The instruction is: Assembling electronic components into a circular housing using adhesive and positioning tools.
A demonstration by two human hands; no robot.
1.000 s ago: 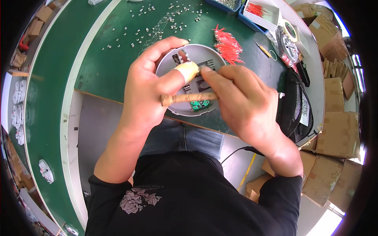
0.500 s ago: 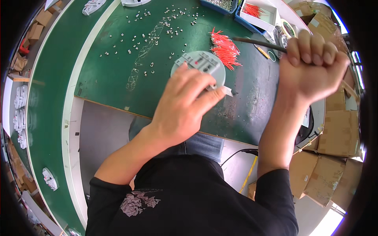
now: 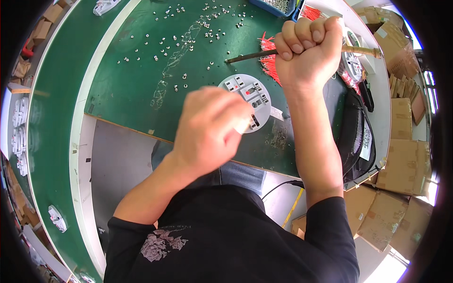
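A round pale-grey plastic base (image 3: 261,98) with raised dark-slotted blocks and a small red part lies on the green table. My left hand (image 3: 212,125) is over its left edge, smeared by motion, so its fingers and anything in them are unclear. Up to the right, my right hand (image 3: 309,47) is closed in a fist round a long thin rod-like tool (image 3: 255,56). Its dark shaft points left, and a tan, knobbed end sticks out on the right. Small metal nuts (image 3: 185,76) are strewn across the table beyond the base.
Red wires (image 3: 270,63) lie in a bundle under the tool. A blue bin (image 3: 276,8) of small metal parts stands at the back. On the left runs a green conveyor strip (image 3: 52,118) with a white part (image 3: 57,218). Cardboard boxes (image 3: 401,165) are stacked at the right.
My right hand has swung left with the tool, whose tip now reaches over the table near the nuts. My left hand has drawn back from the base's top, uncovering more of it.
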